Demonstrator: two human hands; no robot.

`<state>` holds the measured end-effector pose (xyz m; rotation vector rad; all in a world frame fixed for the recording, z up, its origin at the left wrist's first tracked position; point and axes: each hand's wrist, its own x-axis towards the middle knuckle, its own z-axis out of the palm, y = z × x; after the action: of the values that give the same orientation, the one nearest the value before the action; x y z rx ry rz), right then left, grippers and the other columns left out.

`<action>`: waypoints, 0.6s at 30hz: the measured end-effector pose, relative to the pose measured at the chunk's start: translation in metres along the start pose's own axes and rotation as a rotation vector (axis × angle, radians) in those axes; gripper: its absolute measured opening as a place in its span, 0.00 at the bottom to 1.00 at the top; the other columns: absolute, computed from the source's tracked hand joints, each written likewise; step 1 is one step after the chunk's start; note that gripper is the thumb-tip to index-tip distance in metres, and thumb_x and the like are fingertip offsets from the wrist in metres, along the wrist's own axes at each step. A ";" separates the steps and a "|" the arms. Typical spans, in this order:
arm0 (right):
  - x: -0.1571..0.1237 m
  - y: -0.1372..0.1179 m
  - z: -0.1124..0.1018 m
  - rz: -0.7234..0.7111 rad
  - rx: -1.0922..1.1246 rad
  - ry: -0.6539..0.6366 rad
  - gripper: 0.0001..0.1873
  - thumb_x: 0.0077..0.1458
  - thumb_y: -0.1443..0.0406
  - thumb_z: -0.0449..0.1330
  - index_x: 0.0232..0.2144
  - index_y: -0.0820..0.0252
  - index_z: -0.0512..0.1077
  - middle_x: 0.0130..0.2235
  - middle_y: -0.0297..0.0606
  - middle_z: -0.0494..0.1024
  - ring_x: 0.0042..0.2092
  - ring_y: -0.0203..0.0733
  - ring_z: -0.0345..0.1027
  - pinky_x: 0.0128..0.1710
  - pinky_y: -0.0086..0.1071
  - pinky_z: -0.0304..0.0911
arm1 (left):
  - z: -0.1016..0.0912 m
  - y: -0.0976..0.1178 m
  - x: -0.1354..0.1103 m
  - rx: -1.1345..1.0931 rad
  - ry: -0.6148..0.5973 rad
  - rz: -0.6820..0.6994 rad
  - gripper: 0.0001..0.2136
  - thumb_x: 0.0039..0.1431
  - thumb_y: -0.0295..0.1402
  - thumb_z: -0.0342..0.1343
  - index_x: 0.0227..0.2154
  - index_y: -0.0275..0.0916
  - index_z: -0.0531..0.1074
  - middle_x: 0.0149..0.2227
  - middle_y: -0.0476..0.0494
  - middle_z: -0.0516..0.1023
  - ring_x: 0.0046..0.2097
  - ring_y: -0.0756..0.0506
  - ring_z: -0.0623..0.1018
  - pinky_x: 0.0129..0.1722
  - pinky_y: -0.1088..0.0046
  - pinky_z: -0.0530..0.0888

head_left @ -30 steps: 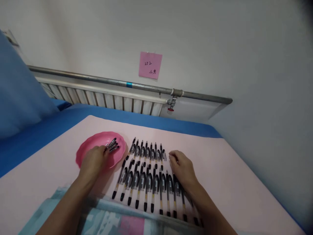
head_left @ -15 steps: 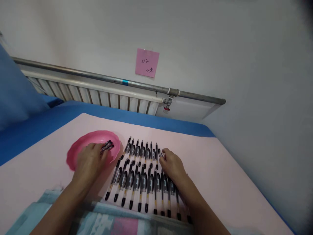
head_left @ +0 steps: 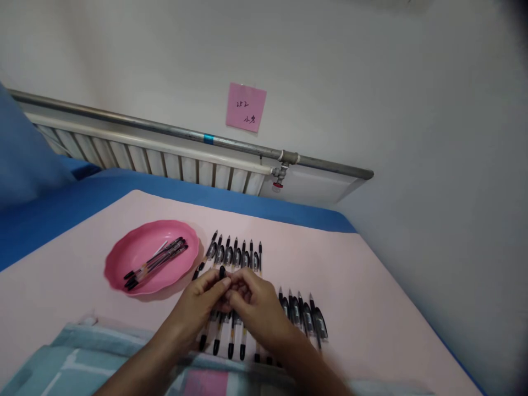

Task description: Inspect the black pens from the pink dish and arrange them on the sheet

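Note:
My left hand [head_left: 202, 300] and my right hand [head_left: 253, 302] meet above the pens, fingers closed and fingertips together. A black pen cap [head_left: 223, 272] pokes up from my left thumb and fingers. What my right fingers pinch is hidden. Beyond my hands lies a far row of uncapped black pens [head_left: 260, 256] with loose caps [head_left: 246, 259] beside them. A nearer row of pens [head_left: 231, 338] and clear-and-black caps [head_left: 308, 319] is partly covered by my hands and right forearm. To the left, a pink scalloped plate [head_left: 117, 256] holds several pens [head_left: 159, 264].
A thin white stick [head_left: 160, 248] lies in the plate. The pale pink mat [head_left: 363, 308] covers a blue surface [head_left: 289, 209]. Behind it are a white radiator [head_left: 187, 168], a metal pipe [head_left: 157, 128] with a valve [head_left: 278, 184], and a wall with a pink note [head_left: 246, 107].
My left hand has left the plate and moved right. My right hand has come left from the far row's right end, where a cap no longer lies. Both hands now meet.

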<state>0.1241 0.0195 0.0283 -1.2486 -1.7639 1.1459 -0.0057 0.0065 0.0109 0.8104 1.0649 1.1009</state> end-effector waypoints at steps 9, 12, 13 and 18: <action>0.037 0.058 -0.052 0.102 -0.559 0.231 0.05 0.47 0.66 0.52 0.28 0.59 0.67 0.28 0.33 0.71 0.29 0.36 0.62 0.28 0.28 0.52 | -0.010 0.006 0.005 0.077 0.132 -0.006 0.14 0.43 0.42 0.60 0.32 0.38 0.74 0.29 0.47 0.74 0.30 0.51 0.72 0.27 0.79 0.68; 0.042 0.068 -0.053 0.138 -0.584 0.194 0.07 0.46 0.65 0.53 0.31 0.58 0.68 0.29 0.33 0.72 0.30 0.36 0.63 0.27 0.27 0.52 | -0.010 0.003 0.006 0.082 0.118 -0.011 0.15 0.43 0.43 0.60 0.32 0.38 0.74 0.27 0.48 0.73 0.28 0.51 0.71 0.25 0.79 0.66; 0.043 0.069 -0.053 0.145 -0.595 0.191 0.08 0.46 0.66 0.53 0.32 0.58 0.68 0.29 0.33 0.72 0.29 0.36 0.63 0.27 0.26 0.51 | -0.010 0.002 0.007 0.085 0.108 -0.011 0.15 0.43 0.43 0.60 0.32 0.38 0.74 0.26 0.49 0.72 0.28 0.51 0.70 0.25 0.79 0.66; 0.044 0.070 -0.055 0.156 -0.605 0.178 0.08 0.45 0.68 0.53 0.31 0.58 0.68 0.27 0.32 0.73 0.29 0.35 0.63 0.28 0.26 0.52 | -0.012 0.001 0.007 0.119 0.077 -0.006 0.18 0.44 0.45 0.59 0.33 0.36 0.74 0.24 0.49 0.70 0.27 0.51 0.69 0.25 0.78 0.66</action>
<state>0.1834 0.0870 -0.0136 -1.8016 -1.9699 0.5579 -0.0167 0.0138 0.0065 0.8643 1.2056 1.0785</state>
